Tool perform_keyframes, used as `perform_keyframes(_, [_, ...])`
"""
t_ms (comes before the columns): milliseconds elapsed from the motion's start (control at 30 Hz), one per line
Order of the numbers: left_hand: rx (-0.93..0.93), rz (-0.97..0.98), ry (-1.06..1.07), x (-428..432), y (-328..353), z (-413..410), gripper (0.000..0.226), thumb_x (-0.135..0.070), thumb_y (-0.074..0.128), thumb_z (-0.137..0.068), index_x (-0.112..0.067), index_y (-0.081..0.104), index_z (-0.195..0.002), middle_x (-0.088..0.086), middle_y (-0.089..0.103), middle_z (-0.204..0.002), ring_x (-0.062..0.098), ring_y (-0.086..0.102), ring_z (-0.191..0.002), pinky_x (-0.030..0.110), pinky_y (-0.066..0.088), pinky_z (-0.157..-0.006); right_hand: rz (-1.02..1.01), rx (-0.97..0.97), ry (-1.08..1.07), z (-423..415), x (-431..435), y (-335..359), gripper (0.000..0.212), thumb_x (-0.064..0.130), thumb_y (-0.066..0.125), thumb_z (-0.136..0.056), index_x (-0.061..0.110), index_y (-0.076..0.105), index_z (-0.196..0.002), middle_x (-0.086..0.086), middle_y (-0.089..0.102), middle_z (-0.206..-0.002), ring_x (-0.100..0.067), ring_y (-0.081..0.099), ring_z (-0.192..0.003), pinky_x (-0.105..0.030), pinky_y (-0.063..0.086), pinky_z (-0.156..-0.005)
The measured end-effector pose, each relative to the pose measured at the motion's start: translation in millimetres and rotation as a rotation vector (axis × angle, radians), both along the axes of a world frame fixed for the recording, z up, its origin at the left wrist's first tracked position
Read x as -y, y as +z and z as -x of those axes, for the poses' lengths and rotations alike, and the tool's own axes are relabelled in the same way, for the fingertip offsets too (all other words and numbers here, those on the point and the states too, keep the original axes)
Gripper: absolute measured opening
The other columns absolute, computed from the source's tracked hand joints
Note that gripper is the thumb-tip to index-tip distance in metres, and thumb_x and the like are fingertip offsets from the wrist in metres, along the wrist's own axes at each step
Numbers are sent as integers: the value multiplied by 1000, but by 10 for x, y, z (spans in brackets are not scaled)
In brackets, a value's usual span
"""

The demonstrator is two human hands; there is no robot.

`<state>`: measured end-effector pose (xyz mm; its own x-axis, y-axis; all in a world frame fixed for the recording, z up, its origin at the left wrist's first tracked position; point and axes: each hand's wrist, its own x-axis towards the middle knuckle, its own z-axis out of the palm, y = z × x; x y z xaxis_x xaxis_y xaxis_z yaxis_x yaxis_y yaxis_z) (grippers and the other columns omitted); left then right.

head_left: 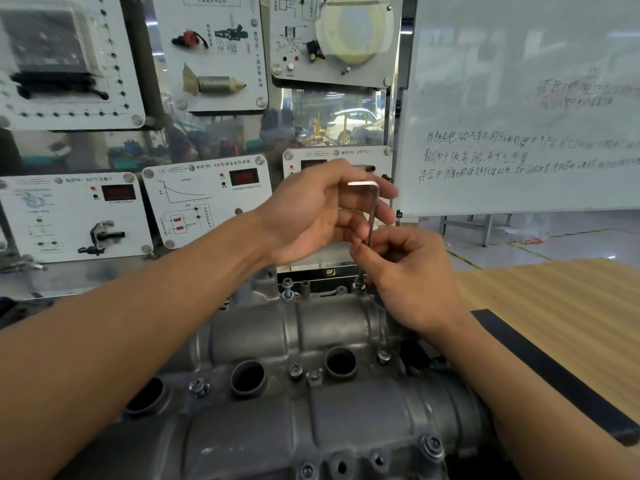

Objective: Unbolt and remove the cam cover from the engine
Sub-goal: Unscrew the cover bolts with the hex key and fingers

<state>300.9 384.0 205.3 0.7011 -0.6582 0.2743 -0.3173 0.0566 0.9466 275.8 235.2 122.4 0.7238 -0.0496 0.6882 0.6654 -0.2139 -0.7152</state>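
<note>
Cam cover [346,420] sits right below me on the engine, grey, spanning the lower middle of my view with its round wells facing up. I hold the hex key [371,216] upright over the corner bolt [360,284] at the cover's far right, long leg down, so the short leg on top works as a crank. My left hand [311,216] pinches that short leg between thumb and fingers to turn it. My right hand [408,282] pinches the shaft low down, just above the bolt, to keep the tip seated and plumb; the tip itself is partly hidden by my fingers. With so light a hold, I judge this bolt is being spun out, not cracked loose. A raised bolt [287,289] stands proud on the far edge. The near bolts [199,388] look seated, so the cover cannot lift yet.
</note>
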Motion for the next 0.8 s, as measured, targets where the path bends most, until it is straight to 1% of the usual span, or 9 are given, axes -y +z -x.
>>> perform_keyframes(67, [8,6,-33,-29,5,1,30,-28,45,-98,-9,68,-104,7,70,-90,15,58,-66,27,51,-67,-30,-20,3,-1,-7,2,35,11,71,-89,19,60,-57,8,50,-47,-8,42,-45,-16,35,-45])
perform_keyframes(133, [57,3,-11,-27,10,18,26,-31,53,-97,-10,68,-103,4,68,-88,14,57,-65,26,51,-65,-64,-30,-3,8,-7,3,26,14,73,-89,19,66,-64,4,57,-51,-9,49,-47,-17,39,-46])
perform_keyframes(233, [261,2,234,103,-22,100,29,-37,67,-89,-10,66,-80,2,63,-70,11,51,-48,21,46,-50,-85,-22,3,20,-8,3,14,16,75,-87,18,70,-73,0,63,-56,-10,55,-49,-19,44,-48])
perform_keyframes(333, [396,28,444,243,-107,149,45,-36,68,-92,-11,56,-58,4,57,-52,8,45,-34,16,39,-41,-67,8,25,37,-15,11,16,18,77,-85,18,69,-71,2,61,-54,-7,52,-47,-17,42,-46])
perform_keyframes(367, [404,14,483,270,-137,159,50,-39,67,-94,-11,55,-54,4,56,-49,7,44,-32,14,38,-41,-51,15,39,45,-13,17,18,15,76,-85,18,69,-69,3,61,-53,-6,50,-46,-17,40,-46])
perform_keyframes(433, [363,-17,528,304,-180,177,58,-47,61,-95,-12,55,-50,4,54,-44,7,42,-30,13,37,-40,-23,19,72,56,-9,24,31,5,73,-85,25,66,-62,5,59,-50,-4,46,-43,-15,37,-44])
perform_keyframes(533, [309,-46,534,336,-191,191,65,-54,53,-97,-12,56,-48,6,53,-42,9,42,-29,13,36,-38,-8,-3,93,67,0,29,45,-5,68,-81,30,59,-54,10,55,-47,-2,43,-41,-14,35,-43])
perform_keyframes(667, [276,-77,559,349,-177,206,68,-54,49,-98,-10,58,-47,7,53,-42,10,42,-30,14,35,-38,-4,-8,93,64,-2,21,43,-7,69,-80,26,57,-55,10,54,-47,0,42,-41,-12,34,-44])
perform_keyframes(800, [199,-86,557,364,-131,220,64,-47,46,-96,-11,58,-45,8,54,-44,15,39,-30,17,35,-37,-1,1,78,64,-7,22,39,-3,72,-83,26,60,-58,10,55,-48,0,41,-42,-12,33,-44])
